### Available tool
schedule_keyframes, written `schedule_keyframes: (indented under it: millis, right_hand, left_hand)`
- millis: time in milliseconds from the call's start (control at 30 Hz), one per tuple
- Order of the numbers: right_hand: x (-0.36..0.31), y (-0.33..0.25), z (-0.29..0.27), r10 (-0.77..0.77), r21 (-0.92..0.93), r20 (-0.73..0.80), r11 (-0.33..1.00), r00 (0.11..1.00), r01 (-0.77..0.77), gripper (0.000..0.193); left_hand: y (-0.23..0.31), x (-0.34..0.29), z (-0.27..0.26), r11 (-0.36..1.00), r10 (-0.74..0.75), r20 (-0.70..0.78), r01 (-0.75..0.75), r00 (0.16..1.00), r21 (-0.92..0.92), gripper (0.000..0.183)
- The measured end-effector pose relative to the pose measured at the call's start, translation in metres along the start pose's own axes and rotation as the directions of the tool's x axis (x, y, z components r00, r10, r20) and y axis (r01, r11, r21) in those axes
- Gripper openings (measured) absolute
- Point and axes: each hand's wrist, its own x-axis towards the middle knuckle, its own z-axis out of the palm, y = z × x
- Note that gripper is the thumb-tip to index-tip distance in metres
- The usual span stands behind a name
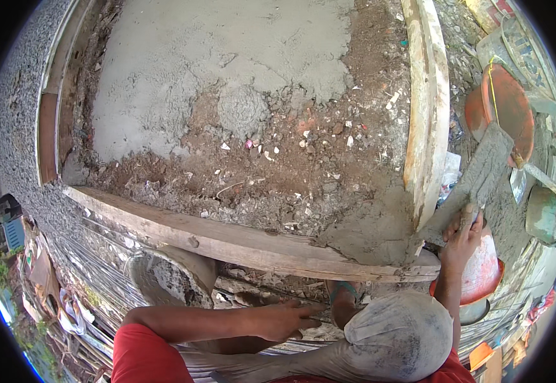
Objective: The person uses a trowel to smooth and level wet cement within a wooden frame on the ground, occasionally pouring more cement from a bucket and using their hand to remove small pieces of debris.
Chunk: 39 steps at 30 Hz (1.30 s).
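My right hand is closed around the near end of a long, flat, mortar-coated float. This tool lies slanted just outside the right wooden form board, its far end reaching an orange basin. Out in front of my body, my left hand holds nothing and has its fingers spread. It is on the near side of the front wooden beam, apart from it. Within the frame, smooth wet concrete covers the far part, and a smaller wet patch fills the near right corner.
Rubble-strewn soil lies between the concrete areas. A mortar-stained bucket stands before the beam at left. A red-and-white bucket and a greenish container are at right. Thin rods cover the near-left ground. My knee is in dusty grey cloth.
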Motion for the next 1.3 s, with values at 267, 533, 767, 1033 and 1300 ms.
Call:
schedule_keyframes:
  millis: [267, 533, 767, 1033, 1300]
  right_hand:
    - [0.005, 0.049, 0.012, -0.211, -0.748, 0.072, 0.635, 0.975, 0.193, 0.050]
    - [0.016, 0.033, 0.029, -0.142, -0.589, 0.131, 0.785, 0.981, 0.193, 0.045]
    - [0.018, 0.034, 0.023, -0.086, -0.611, 0.049, 0.786, 0.995, 0.098, 0.043]
    - [0.020, 0.037, 0.025, -0.110, -0.579, 0.094, 0.803, 0.989, 0.144, 0.042]
    - [0.021, 0.034, 0.019, -0.047, -0.568, 0.111, 0.817, 0.993, 0.102, 0.043]
  left_hand:
    - [-0.213, 0.167, -0.254, 0.750, -0.187, -0.772, 0.596, 0.607, 0.287, 0.048]
    - [-0.240, 0.219, -0.257, 0.453, -0.277, -0.760, 0.777, 0.588, 0.436, 0.044]
    - [-0.249, 0.145, -0.190, 0.577, -0.128, -0.660, 0.597, 0.740, 0.558, 0.049]
    - [-0.251, 0.205, -0.154, 0.601, -0.338, -0.941, 0.763, -0.027, -0.238, 0.048]
    - [-0.224, 0.225, -0.151, 0.671, -0.331, -0.878, 0.740, 0.346, 0.038, 0.034]
